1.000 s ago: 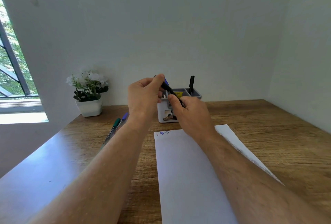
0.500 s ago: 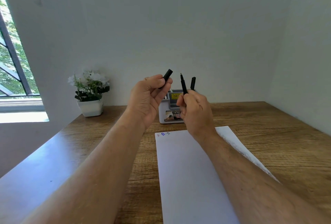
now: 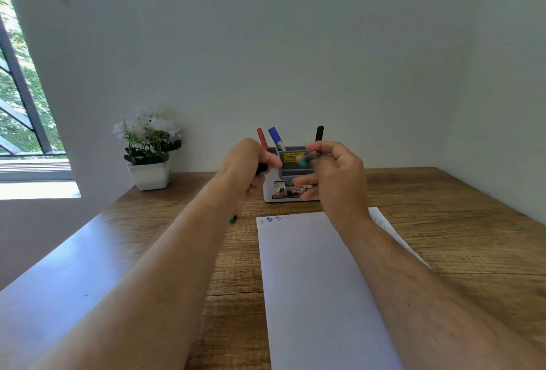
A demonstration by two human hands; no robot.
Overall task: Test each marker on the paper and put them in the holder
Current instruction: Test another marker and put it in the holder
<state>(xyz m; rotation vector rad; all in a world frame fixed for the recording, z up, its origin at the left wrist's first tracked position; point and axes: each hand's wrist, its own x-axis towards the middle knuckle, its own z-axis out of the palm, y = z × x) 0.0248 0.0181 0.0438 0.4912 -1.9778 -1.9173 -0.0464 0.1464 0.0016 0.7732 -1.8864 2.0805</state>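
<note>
My left hand (image 3: 246, 167) is curled round a black cap (image 3: 261, 167), just left of the holder. My right hand (image 3: 339, 176) pinches an uncapped marker (image 3: 307, 158); it is blurred and lies roughly level, its end pointing left toward the cap and looking teal. Both hands hover in front of the white and grey holder (image 3: 288, 192), a small gap between them. A red marker (image 3: 261, 138), a blue marker (image 3: 276, 138) and a black marker (image 3: 319, 133) stand in the holder. The white paper (image 3: 313, 281) lies below my hands, with small scribbles (image 3: 270, 219) at its top left corner.
A green marker tip (image 3: 233, 218) peeks out from under my left forearm on the wooden table (image 3: 443, 221). A white pot of flowers (image 3: 149, 159) stands at the back left by the wall. A window is at far left.
The marker in my right hand has swung from pointing up to pointing left. My left hand has lowered with the cap. The red and blue markers in the holder now show.
</note>
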